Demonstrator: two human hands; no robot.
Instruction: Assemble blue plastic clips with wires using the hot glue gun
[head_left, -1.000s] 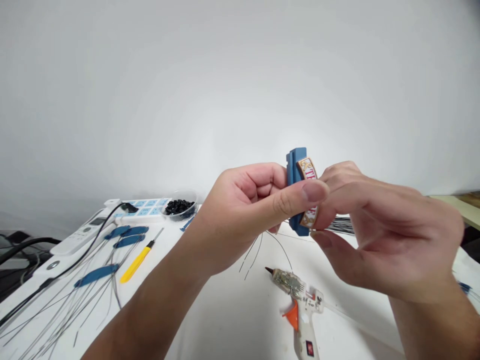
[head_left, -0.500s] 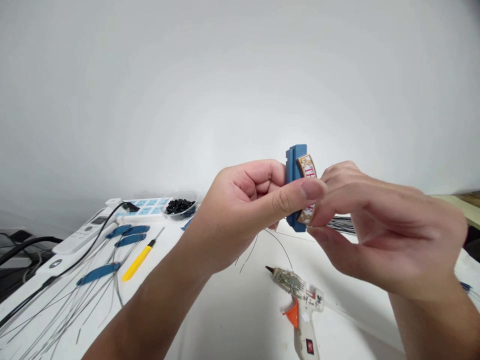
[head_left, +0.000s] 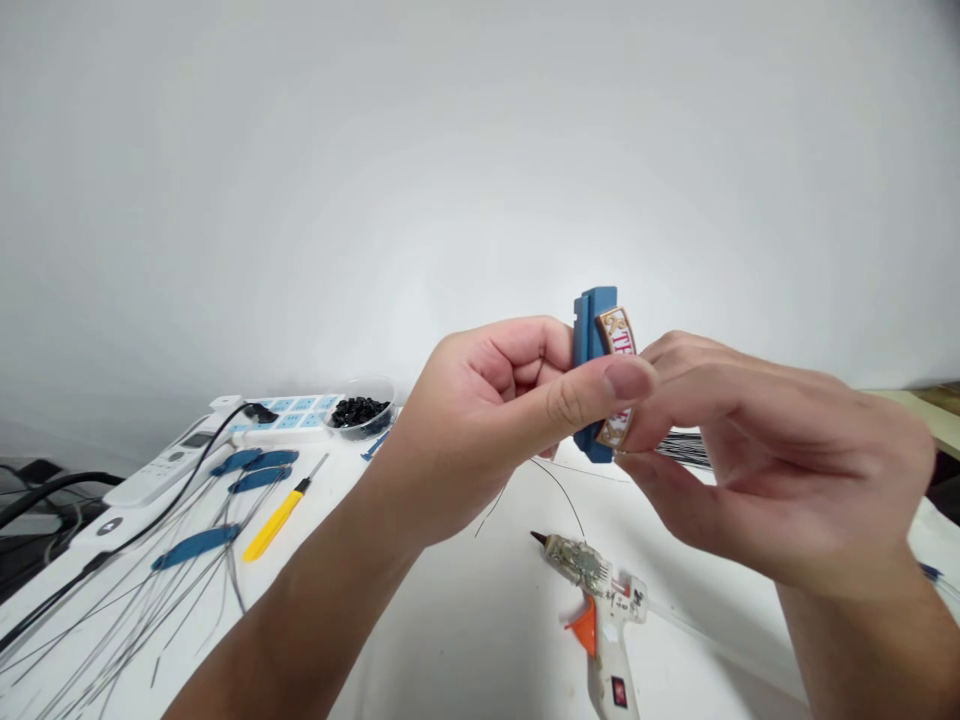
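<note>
My left hand [head_left: 510, 410] grips a blue block [head_left: 592, 330] upright, its thumb lying across a small curved plaque [head_left: 619, 330] with red letters and gold trim on the block's right side. From the right, my right hand [head_left: 750, 450] closes in a pinch at the plaque's lower edge. What lies between its fingertips is too small to make out. Thin dark wires hang below the hands. Under them a white glue gun [head_left: 592, 580] with an orange trigger lies on the white table [head_left: 465, 640].
At the left lie blue pieces with long wires [head_left: 196, 547], a yellow-handled tool [head_left: 276, 522] and a power strip [head_left: 300, 412] with a black cable. Behind them is a clear bowl of black bits [head_left: 361, 412]. Dark wires [head_left: 684, 448] lie behind my right hand.
The block and plaque have shifted very slightly up and to the right. Both hands keep almost the same hold and place.
</note>
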